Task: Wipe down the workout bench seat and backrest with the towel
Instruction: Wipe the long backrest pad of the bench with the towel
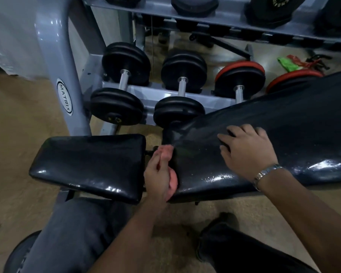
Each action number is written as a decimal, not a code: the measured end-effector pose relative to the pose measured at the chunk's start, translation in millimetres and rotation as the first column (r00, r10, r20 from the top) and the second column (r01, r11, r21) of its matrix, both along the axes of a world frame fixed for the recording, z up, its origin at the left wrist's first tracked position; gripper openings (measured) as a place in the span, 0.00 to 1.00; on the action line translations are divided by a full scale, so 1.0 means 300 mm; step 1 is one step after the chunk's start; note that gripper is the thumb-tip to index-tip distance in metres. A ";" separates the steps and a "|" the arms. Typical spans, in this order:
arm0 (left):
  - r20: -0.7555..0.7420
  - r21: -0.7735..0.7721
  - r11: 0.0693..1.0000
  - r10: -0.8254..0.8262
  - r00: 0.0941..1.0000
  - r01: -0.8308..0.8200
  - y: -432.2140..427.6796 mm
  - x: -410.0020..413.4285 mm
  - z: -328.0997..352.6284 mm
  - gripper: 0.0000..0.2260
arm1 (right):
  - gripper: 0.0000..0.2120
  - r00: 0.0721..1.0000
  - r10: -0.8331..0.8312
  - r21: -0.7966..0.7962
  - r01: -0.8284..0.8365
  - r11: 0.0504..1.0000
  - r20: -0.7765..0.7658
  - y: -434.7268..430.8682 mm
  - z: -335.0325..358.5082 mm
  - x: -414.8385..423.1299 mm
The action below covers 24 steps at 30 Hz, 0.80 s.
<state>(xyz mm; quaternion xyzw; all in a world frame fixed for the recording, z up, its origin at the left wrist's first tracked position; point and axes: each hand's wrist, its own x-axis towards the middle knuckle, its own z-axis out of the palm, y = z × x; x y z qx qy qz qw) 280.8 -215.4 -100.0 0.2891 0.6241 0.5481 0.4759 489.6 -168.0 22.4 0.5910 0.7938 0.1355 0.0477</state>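
Note:
The black bench seat (91,166) lies at the left, and the long black backrest (283,131) rises to the upper right. A narrow gap separates the two pads. My left hand (158,174) grips a pink towel (172,182) and presses it against the lower end of the backrest at that gap. Most of the towel is hidden by my fingers. My right hand (244,150) rests flat on the backrest with its fingers spread, a metal watch on the wrist.
A grey dumbbell rack (53,56) stands just behind the bench with several black dumbbells (124,79) and a red-rimmed one (240,75). My legs in dark trousers (71,233) are below the bench. Tan floor lies on the left.

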 end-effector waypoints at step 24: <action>-0.351 0.078 0.987 -0.103 0.931 0.138 0.276 -0.094 -0.068 0.10 | 0.14 0.999 0.037 0.052 -0.036 0.998 -0.014 0.023 -0.020 -0.017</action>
